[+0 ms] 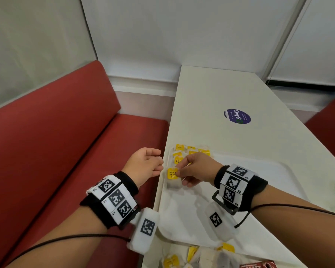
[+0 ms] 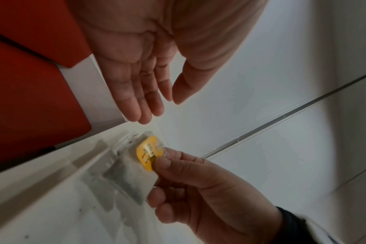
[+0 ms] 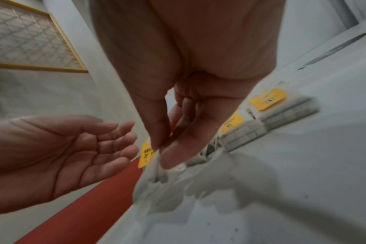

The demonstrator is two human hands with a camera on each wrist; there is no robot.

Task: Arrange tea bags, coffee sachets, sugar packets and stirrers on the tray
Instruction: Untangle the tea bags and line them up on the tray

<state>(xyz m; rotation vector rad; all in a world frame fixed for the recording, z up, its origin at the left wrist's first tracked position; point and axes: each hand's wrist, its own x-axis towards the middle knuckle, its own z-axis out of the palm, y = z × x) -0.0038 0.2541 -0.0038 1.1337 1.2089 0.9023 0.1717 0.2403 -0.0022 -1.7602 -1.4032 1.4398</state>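
Observation:
A white tray (image 1: 263,171) lies on the white table. Several tea bags with yellow tags (image 1: 182,151) sit in a row along the tray's far left corner. My right hand (image 1: 179,174) pinches one clear-wrapped tea bag with a yellow tag (image 1: 172,176) by its upper edge, at the tray's left rim, just nearer than the row. The same tea bag (image 2: 136,166) shows in the left wrist view, and in the right wrist view the tea bag (image 3: 155,181) hangs from my thumb and forefinger. My left hand (image 1: 155,161) hovers open beside it, over the table's left edge, holding nothing.
More loose tea bags (image 1: 191,256) lie in a pile on the table at the near edge, with a red sachet (image 1: 259,265) beside them. A purple round sticker (image 1: 237,116) marks the table farther off. A red bench (image 1: 66,151) runs along the left.

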